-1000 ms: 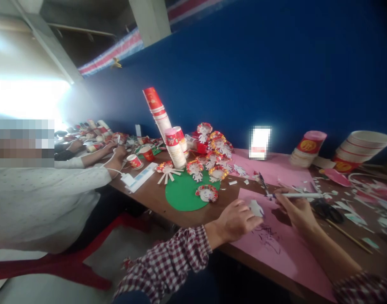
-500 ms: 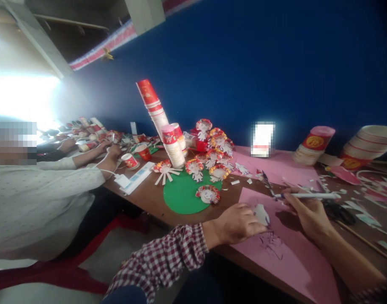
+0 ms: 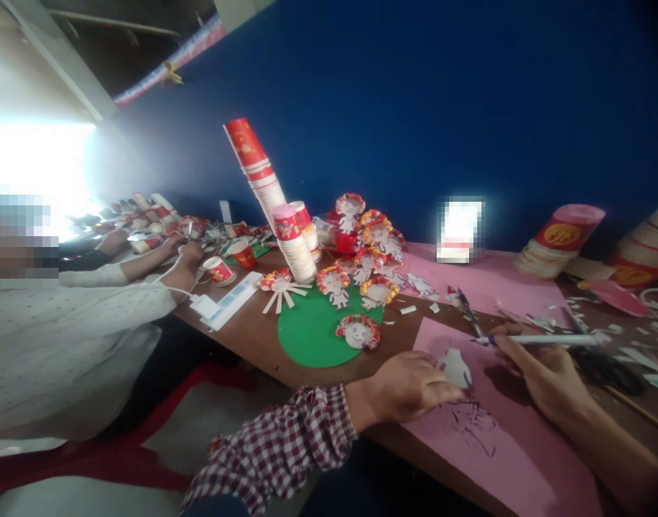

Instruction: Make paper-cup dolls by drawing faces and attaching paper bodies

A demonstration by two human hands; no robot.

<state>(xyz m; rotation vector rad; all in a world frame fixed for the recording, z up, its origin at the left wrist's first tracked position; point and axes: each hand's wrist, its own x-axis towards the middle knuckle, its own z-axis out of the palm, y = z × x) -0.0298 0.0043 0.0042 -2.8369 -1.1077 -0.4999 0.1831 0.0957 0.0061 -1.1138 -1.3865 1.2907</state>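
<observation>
A white paper cutout with dark marks along its edge (image 3: 455, 369) lies on a pink sheet (image 3: 528, 459). My left hand (image 3: 412, 388) presses it there, fingers curled and closed over its left side. Black pen strokes (image 3: 474, 425) show on the sheet just below. My right hand (image 3: 539, 366) grips a white marker (image 3: 563, 339), its dark tip pointing left above the sheet's upper part, apart from the cutout. Close to that tip is a thin dark stick-like thing (image 3: 470, 314). A paper doll face with a red and yellow frill (image 3: 357, 332) rests on a green round sheet (image 3: 299, 345).
Several frilled paper dolls (image 3: 380, 233) are heaped behind the green round. Stacked paper cups (image 3: 253, 165) lean by the blue wall (image 3: 361, 108); more cups (image 3: 558, 240) stand at right. A lit phone-like screen (image 3: 461, 228) is blurred. Left, a person (image 3: 81, 337) sits beside a power strip (image 3: 235, 301).
The view has turned slightly, so the things on the right sit farther right. My left hand still presses the cutout, and my right hand keeps its grip on the marker.
</observation>
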